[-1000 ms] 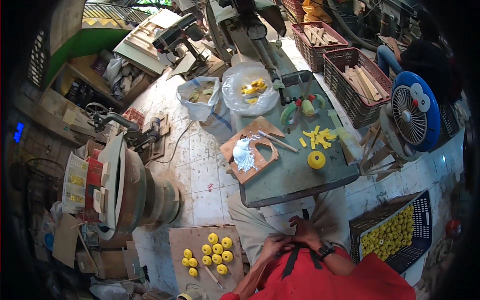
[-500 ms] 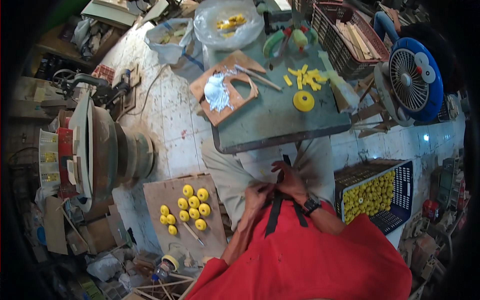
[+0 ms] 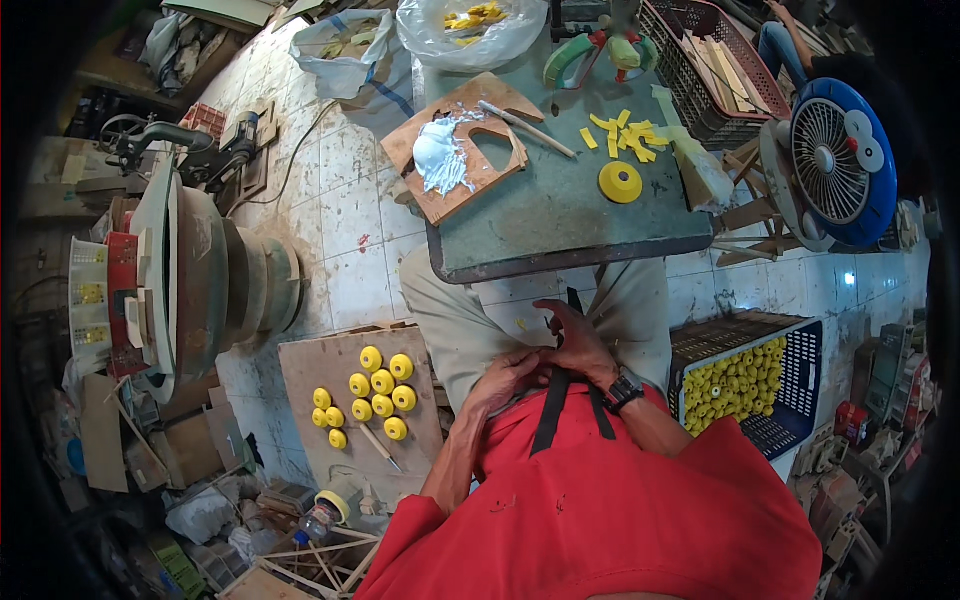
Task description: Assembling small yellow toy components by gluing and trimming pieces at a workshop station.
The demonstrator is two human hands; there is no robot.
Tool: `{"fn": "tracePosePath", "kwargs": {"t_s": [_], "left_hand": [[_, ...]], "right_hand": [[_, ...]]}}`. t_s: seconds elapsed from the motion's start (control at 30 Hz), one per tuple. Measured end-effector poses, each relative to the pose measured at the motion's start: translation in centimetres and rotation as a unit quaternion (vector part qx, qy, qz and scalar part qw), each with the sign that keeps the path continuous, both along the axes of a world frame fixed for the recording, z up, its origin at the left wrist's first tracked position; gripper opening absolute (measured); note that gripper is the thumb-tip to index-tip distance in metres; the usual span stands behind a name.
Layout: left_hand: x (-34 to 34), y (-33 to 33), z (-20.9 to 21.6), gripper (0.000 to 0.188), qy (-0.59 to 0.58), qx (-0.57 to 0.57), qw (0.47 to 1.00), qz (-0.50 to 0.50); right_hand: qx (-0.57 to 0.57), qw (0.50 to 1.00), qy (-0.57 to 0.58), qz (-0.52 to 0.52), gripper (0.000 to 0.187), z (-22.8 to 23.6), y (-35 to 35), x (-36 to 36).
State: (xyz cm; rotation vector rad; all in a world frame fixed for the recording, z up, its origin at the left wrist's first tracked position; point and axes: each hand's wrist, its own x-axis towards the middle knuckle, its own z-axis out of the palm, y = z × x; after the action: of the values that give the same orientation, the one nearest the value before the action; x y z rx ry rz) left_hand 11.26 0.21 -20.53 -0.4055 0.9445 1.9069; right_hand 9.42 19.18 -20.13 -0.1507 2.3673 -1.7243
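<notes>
Both hands are together over my lap, beside the black strap hanging down my red shirt. My left hand is closed, fingers curled in toward the other hand; what it may hold is hidden. My right hand, with a dark watch at the wrist, has its fingers spread and curved, the upper one reaching out to the left. Its lower part touches the left fingertips. Beyond my knees, a green-topped table carries a yellow disc, yellow strips and a wooden board with white paste and a stick.
Several yellow round pieces and a pointed stick lie on a board at left. A dark crate at right holds many yellow pieces. A blue fan stands right of the table, a large round machine at left.
My right hand's fingers have opened outward a little, while my left hand stays curled beside it. The whole view has shifted slightly, with the table appearing higher.
</notes>
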Motion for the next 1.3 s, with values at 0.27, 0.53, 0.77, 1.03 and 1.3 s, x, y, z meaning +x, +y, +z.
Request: {"fn": "tracePosePath", "kwargs": {"t_s": [0.27,0.53,0.77,1.03,1.3], "left_hand": [[-0.4,0.8,0.2,0.019,0.115,-0.189,0.974,0.038],[-0.1,1.3,0.5,0.017,0.133,-0.256,0.954,0.078],[-0.5,0.1,0.5,0.028,0.020,-0.030,0.999,0.021],[-0.9,-0.1,0.8,0.023,0.055,-0.144,0.988,0.016],[-0.8,0.9,0.8,0.016,0.115,-0.204,0.969,0.084]], "right_hand": [[0.026,0.999,0.041,-0.015,0.070,-0.1,-0.1,0.2],[-0.008,0.998,-0.001,-0.067,0.073,0.0,0.2,0.1],[-0.014,0.998,-0.004,-0.055,0.069,0.0,-0.6,0.1],[0.014,0.999,0.020,-0.030,0.049,0.0,0.0,0.5],[-0.001,0.997,0.055,-0.052,0.023,0.2,-0.2,0.8]]}}
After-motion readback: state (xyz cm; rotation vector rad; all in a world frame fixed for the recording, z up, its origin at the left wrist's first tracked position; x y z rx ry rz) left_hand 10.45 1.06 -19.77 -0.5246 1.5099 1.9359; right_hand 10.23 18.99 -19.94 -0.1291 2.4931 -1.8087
